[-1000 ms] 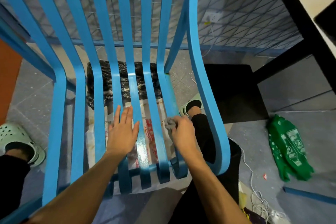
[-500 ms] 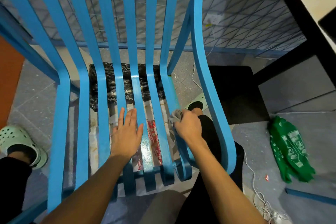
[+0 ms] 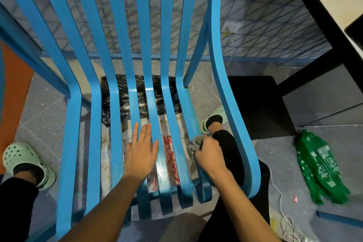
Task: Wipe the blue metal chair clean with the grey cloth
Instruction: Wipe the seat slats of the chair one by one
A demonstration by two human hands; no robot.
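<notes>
The blue metal chair (image 3: 74, 124) fills the view, its long slats running from the backrest at the top down into the seat. My left hand (image 3: 142, 148) lies flat on the middle seat slats, fingers straight and pointing away from me. My right hand (image 3: 209, 156) grips the bunched grey cloth (image 3: 195, 143) and presses it against the rightmost seat slat, just inside the chair's right side rail. Only a small wad of cloth shows beyond my fingers.
Under the seat lie a black plastic sheet (image 3: 119, 94) and printed plastic. A green bag (image 3: 322, 167) and white cables (image 3: 284, 214) lie on the floor at right. A black table leg (image 3: 306, 72) stands at the back right. My feet in pale clogs flank the chair.
My right hand has slid the cloth a little farther up the rightmost seat slat, away from me. My left hand stays flat on the middle slats. The camera has shifted slightly.
</notes>
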